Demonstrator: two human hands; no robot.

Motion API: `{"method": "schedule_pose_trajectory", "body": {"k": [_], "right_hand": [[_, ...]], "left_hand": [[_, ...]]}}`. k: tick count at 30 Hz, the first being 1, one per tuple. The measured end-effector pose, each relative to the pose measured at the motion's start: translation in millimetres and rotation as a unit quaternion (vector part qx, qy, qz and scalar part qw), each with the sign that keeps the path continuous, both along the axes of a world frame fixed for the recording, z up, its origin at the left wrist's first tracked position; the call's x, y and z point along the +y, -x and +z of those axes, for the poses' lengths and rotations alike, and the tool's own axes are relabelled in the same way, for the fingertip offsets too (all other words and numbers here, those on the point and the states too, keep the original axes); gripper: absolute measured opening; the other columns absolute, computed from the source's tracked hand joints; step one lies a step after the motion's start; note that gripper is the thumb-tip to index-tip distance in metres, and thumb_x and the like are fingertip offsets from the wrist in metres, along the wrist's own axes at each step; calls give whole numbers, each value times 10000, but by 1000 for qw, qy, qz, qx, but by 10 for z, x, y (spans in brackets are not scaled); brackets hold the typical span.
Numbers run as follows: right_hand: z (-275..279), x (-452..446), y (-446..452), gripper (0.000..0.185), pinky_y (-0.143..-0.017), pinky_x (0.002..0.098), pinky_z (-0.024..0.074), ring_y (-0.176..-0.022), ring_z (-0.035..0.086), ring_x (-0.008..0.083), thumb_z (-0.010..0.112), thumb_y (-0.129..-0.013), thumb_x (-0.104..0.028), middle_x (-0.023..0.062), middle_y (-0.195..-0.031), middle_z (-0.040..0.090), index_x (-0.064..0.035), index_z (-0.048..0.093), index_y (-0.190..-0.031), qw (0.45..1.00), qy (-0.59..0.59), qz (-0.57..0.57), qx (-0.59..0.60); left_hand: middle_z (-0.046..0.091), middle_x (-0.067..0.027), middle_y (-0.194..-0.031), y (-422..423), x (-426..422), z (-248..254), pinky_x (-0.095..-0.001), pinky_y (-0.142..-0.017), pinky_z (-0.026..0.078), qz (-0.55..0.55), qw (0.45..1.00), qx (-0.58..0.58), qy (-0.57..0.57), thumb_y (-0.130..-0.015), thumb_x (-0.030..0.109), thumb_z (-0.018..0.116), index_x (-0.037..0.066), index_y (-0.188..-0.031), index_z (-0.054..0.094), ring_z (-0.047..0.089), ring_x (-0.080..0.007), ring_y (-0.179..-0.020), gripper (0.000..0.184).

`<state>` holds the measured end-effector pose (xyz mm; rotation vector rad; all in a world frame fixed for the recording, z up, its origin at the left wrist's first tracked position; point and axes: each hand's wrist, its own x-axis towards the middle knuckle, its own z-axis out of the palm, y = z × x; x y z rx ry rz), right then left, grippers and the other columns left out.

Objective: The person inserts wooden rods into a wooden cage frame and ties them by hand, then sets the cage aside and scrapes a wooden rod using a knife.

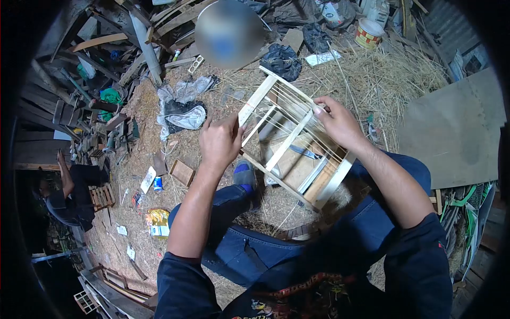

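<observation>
A small wooden cage frame [289,142] of pale slats with rows of thin rods hangs tilted over my lap, between my two hands. My left hand [222,139] is closed around its left edge, fingers curled at the corner of a slat. On the upper right side, my right hand [340,123] grips the rail with the thumb on top. Beneath the frame and partly hidden by it are a wooden board [289,159] and a flat tool with a blue-grey part [306,152], seen through the rods.
Straw and sawdust cover the ground. A small wooden box [183,173], a blue can [158,183] and a yellow packet [158,220] lie left. Black plastic bags [281,62] and a bucket [368,33] are ahead. A large board [451,127] stands right. Another person [66,194] sits far left.
</observation>
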<state>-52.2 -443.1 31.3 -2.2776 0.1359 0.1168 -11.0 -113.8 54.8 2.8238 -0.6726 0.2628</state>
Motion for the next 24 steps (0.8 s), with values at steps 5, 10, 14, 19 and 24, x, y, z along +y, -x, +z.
{"method": "schedule_pose_trajectory", "body": {"k": [5,10,14,19,24], "right_hand": [[63,141,-95,414,-1076,503,504,-1241,671,362,630,-1052,-380,188,-1302,701,-145,640,-1392,997,68,31,29],[52,274,-190,384,-1000,492,534,-1119,699,357,647,-1051,-373,183,-1155,734,-124,690,-1340,995,93,25,-18],[91,528,-231,296,-1000,476,539,-1139,661,331,689,-1010,-326,144,-1123,749,-75,766,-1147,972,152,46,-171],[-54,1028,-179,186,-917,425,575,-1064,673,273,729,-956,-250,66,-957,740,-70,776,-955,946,108,141,-270],[-184,1256,-231,150,-671,365,580,-922,669,219,781,-899,-239,32,-892,689,-91,756,-910,920,185,151,-310]], "left_hand": [[754,-155,-780,239,91,6,-507,-681,585,75,995,61,-9,-946,359,753,139,-1167,768,752,-374,-738,312],[761,-144,-805,189,176,-95,-495,-653,585,69,995,66,38,-937,387,768,161,-1215,777,752,-371,-734,359],[766,-162,-835,111,166,-185,-431,-671,576,12,995,5,97,-906,309,835,120,-1301,774,753,-327,-713,442],[757,-180,-831,47,150,-228,-394,-644,556,37,993,67,88,-924,263,829,100,-1341,752,732,-277,-667,455],[726,-124,-774,11,184,-351,-407,-610,544,32,991,66,110,-948,308,790,109,-1338,755,713,-276,-646,439]]}}
